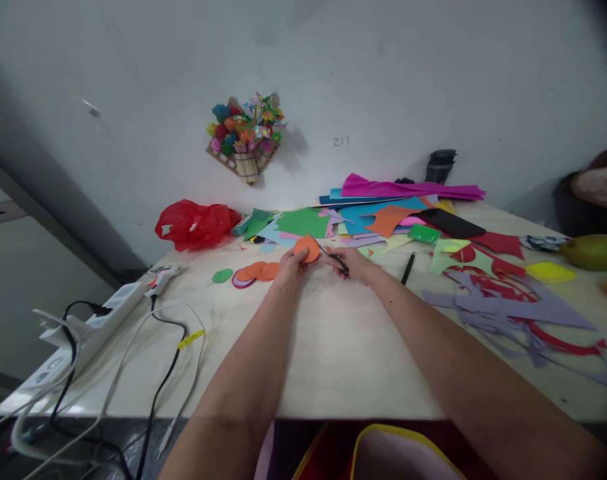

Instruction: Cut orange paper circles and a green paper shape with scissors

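Observation:
Over the middle of the table, my left hand [292,265] is closed on a roundish orange foam or paper piece [308,249] with a small point at its top. My right hand [356,262] grips a pair of scissors [338,261] with dark handles, and the blades reach the right edge of the orange piece. Whether the blades are apart is too small to tell. Just left of my left hand, several orange discs [256,269] lie overlapping, with purple and dark red rims showing beneath. Beside them is a green disc [222,275].
Coloured sheets [306,223] are piled along the wall. A red plastic bag [198,225] sits at back left, near a power strip [98,323] with cables. To the right lie a black pen [408,269], a dark phone-like slab [452,222], purple scraps [503,307] and a green-yellow fruit [593,252].

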Demonstrator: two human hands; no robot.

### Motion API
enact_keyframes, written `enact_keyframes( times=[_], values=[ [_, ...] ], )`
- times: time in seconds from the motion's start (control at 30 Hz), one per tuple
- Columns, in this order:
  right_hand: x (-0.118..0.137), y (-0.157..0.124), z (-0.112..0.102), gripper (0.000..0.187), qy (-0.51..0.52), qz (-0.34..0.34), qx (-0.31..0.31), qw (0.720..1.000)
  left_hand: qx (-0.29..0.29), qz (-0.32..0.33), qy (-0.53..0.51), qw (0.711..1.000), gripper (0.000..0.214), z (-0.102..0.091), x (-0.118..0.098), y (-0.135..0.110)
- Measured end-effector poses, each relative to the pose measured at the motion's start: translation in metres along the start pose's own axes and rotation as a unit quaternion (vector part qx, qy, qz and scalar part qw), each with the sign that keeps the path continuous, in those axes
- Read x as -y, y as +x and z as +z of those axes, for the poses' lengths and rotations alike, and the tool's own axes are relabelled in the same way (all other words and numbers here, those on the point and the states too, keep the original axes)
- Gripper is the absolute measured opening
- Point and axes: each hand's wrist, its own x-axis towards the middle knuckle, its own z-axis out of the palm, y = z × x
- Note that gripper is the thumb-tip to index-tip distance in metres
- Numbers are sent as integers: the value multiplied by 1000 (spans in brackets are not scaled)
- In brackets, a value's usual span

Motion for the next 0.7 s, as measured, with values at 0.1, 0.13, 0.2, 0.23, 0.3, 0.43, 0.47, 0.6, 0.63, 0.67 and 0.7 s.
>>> enact_keyframes(
  times=[0.1,0.13,0.2,0.23,0.3,0.43,0.47,0.6,0.63,0.67,0.7],
  values=[
    [0,0,1,29,-1,-1,-3,1000,-8,3,3,1000,19,1,-1,-1],
    [0,0,1,29,-3,-1,-5,1000,-13,4,5,1000,19,2,-1,-2],
    [0,0,2,29,-7,0,-7,1000,-18,5,8,1000,21,2,-2,-3],
    [1,0,2,29,-9,-1,-8,1000,-17,6,8,1000,22,2,-2,-3],
    [1,0,2,29,-11,-2,-8,1000,-10,14,6,1000,23,1,-1,-4],
    [1,0,2,32,-12,-4,-6,1000,-6,29,6,1000,23,1,1,-5],
    [1,-1,2,33,-12,-4,-4,1000,-13,31,6,999,23,1,1,-5],
    [2,-1,2,32,-11,0,-4,1000,-18,37,6,999,22,1,2,-6],
    [2,-1,3,32,-11,3,-4,1000,-12,35,6,999,23,0,2,-5],
    [2,-2,3,32,-12,5,-5,1000,-8,32,5,999,24,-1,1,-5],
    [3,-2,3,32,-13,7,-5,1000,-8,28,4,1000,25,-1,1,-5]
  ],
)
